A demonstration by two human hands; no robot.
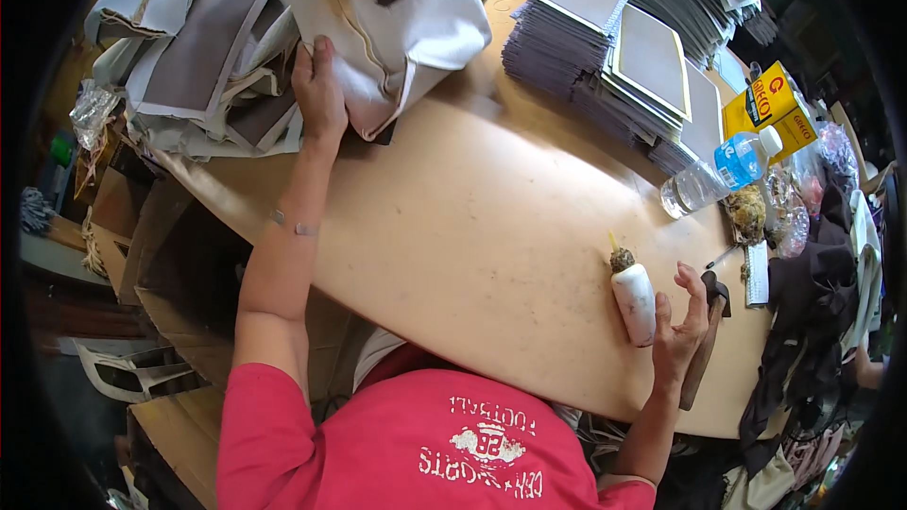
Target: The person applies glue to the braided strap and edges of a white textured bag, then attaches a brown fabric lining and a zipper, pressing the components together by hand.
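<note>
My left hand (319, 93) pinches the lower left edge of a white leather-like sewn piece (430, 24) with a tan strip along its seam. The piece is raised at the table's far left side, and a dark shape covers part of its top. At the right of the table my right hand (678, 335) is apart from any object, fingers curved and spread. Just left of it lies a white squeeze bottle (634, 305) with a crusted brown neck and yellowish tip. A hammer (704, 349) with a wooden handle lies close on its other side, partly behind the hand.
More white and grey sewn pieces (203, 47) are heaped at the far left. Stacks of grey panels (567, 24) stand at the back right. Near them are a water bottle (718, 175), a yellow tin (770, 109) and dark cloth (812, 293). A cardboard box (179, 264) sits below the left edge.
</note>
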